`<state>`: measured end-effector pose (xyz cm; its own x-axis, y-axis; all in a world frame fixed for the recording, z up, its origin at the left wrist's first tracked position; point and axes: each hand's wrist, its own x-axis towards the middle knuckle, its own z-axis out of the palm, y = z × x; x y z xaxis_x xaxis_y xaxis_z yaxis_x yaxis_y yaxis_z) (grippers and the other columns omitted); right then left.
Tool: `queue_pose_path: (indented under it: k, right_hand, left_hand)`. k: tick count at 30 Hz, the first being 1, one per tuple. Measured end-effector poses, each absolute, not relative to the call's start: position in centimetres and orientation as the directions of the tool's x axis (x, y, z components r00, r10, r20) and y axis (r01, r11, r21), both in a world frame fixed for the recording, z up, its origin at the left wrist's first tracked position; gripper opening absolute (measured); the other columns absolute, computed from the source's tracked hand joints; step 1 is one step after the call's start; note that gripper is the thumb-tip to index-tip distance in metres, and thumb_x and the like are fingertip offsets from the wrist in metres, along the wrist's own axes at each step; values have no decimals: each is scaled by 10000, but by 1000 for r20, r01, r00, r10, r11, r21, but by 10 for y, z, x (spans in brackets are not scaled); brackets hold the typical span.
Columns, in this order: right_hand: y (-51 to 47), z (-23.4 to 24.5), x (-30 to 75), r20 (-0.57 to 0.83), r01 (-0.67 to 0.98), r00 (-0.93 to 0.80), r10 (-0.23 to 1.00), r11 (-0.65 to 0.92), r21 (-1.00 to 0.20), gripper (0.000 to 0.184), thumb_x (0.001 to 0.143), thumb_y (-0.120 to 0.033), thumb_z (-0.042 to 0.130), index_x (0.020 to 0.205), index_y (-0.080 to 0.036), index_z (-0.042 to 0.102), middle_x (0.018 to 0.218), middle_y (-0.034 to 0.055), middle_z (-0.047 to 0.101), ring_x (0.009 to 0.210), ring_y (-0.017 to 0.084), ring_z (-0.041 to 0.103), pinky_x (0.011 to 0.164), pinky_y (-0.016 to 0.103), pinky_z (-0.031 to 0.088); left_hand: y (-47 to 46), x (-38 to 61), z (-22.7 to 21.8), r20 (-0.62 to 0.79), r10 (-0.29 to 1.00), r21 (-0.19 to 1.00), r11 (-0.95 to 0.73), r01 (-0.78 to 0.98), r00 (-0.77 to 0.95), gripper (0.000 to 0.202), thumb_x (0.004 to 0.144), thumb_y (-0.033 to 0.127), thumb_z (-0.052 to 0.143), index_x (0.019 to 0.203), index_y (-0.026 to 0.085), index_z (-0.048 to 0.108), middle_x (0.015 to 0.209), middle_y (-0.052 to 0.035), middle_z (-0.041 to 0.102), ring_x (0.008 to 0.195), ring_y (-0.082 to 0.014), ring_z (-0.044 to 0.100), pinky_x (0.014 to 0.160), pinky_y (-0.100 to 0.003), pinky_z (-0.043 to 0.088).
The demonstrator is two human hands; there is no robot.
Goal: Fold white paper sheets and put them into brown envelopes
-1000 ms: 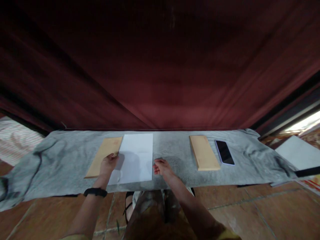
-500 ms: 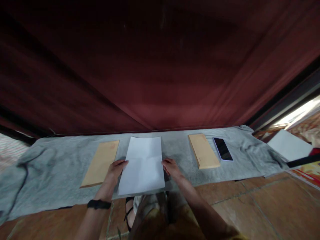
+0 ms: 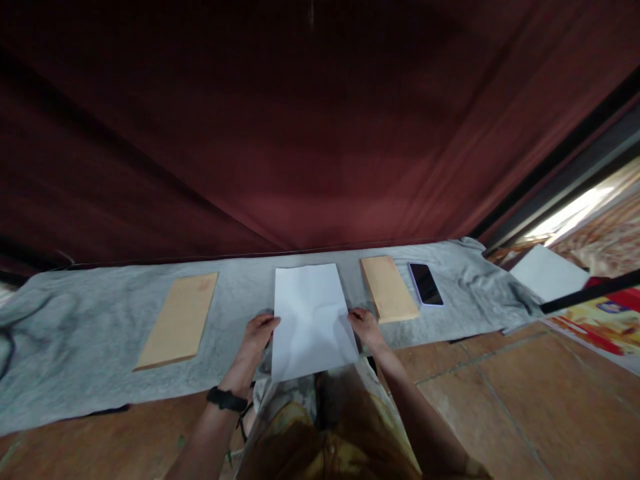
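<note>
A white sheet of paper point(image 3: 311, 320), faintly creased across its middle, is held between my two hands, its near edge over my lap. My left hand point(image 3: 260, 331) pinches the left edge of the sheet, and a dark band circles that wrist. At the opposite edge, my right hand point(image 3: 365, 327) is closed on the paper. To the left lies a stack of brown envelopes point(image 3: 179, 319), flat on the grey cloth. A second brown envelope stack point(image 3: 389, 288) rests just beyond my right hand.
A phone point(image 3: 426, 284) in a pale purple case lies right of the envelopes. Grey cloth point(image 3: 90, 327) covers the long narrow surface, with a dark red curtain point(image 3: 310, 207) behind. At far right are a white board point(image 3: 549, 273) and a colourful printed package point(image 3: 600, 323). Below is tiled floor point(image 3: 480, 393).
The view has shifted, so the envelopes and phone appear further left. Both hands have moved right with the paper relative to the cloth, and the sheet's tilt has altered.
</note>
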<state>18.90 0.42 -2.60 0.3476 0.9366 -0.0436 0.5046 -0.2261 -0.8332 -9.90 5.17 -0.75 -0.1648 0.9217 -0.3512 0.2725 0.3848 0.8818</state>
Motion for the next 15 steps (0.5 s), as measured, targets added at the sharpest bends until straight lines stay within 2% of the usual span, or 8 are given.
queue_pose_path:
  k: [2, 4, 5, 7, 9, 11, 12, 15]
  right_hand:
    - [1, -26, 189, -27, 571, 321, 947, -216, -792, 167, 846, -188, 577, 734, -205, 700, 665, 15, 679, 662, 184, 660, 614, 255, 450]
    - [-3, -24, 185, 3, 628, 304, 953, -197, -753, 187, 892, -161, 542, 909, -191, 726, 821, 60, 726, 771, 207, 690, 711, 284, 489]
    - [-5, -24, 182, 20, 649, 298, 954, -187, -738, 216, 911, -157, 529, 1002, -188, 722, 922, 82, 737, 856, 220, 697, 781, 303, 502]
    - [-7, -23, 171, 78, 705, 246, 966, -123, -699, 279, 946, -170, 512, 1159, -191, 692, 1127, 112, 720, 1052, 240, 670, 936, 346, 495]
    - [-9, -24, 155, 176, 782, 119, 977, 17, -624, 337, 983, -201, 486, 1280, -193, 646, 1295, 118, 669, 1215, 247, 603, 1059, 384, 453]
    - [-9, -29, 140, 264, 836, -34, 964, 172, -521, 390, 1016, -230, 446, 1376, -188, 591, 1428, 111, 596, 1325, 249, 532, 1124, 415, 414]
    - [-10, -32, 134, 284, 849, -82, 955, 217, -482, 409, 1025, -241, 434, 1407, -186, 568, 1473, 108, 561, 1368, 253, 495, 1147, 434, 393]
    - [-12, -41, 129, 281, 878, -116, 953, 231, -420, 426, 1037, -258, 425, 1438, -184, 545, 1526, 111, 510, 1442, 265, 414, 1186, 486, 336]
  left_hand:
    - [52, -101, -9, -318, 927, 872, 368, 324, -197, 331, 658, 449, 678, 818, 160, 654, 628, -3, 615, 569, -188, 601, 549, -302, 477]
    - [50, -103, -7, -259, 933, 859, 341, 381, -250, 302, 713, 396, 662, 907, 164, 653, 728, -34, 654, 692, -225, 655, 642, -344, 531]
    - [47, -101, -6, -181, 945, 848, 290, 443, -273, 298, 750, 364, 646, 973, 166, 652, 821, -61, 681, 799, -245, 678, 726, -372, 552]
    - [40, -92, -6, 68, 973, 765, 93, 638, -223, 323, 849, 304, 574, 1133, 162, 635, 1063, -128, 694, 1051, -277, 664, 926, -430, 535]
    - [30, -75, -10, 286, 958, 573, -185, 798, 17, 383, 946, 274, 462, 1278, 132, 591, 1294, -192, 632, 1249, -300, 588, 1070, -474, 467]
    - [19, -53, -18, 298, 939, 518, -311, 797, 173, 400, 961, 297, 483, 1328, 179, 590, 1441, -143, 576, 1377, -291, 499, 1149, -461, 410]
    - [14, -43, -23, 288, 916, 453, -387, 803, 279, 426, 975, 308, 469, 1372, 187, 568, 1495, -134, 538, 1429, -303, 443, 1166, -491, 387]
    - [4, -28, -38, 239, 890, 298, -447, 844, 387, 455, 1000, 321, 432, 1428, 214, 542, 1548, -122, 489, 1473, -330, 383, 1181, -559, 341]
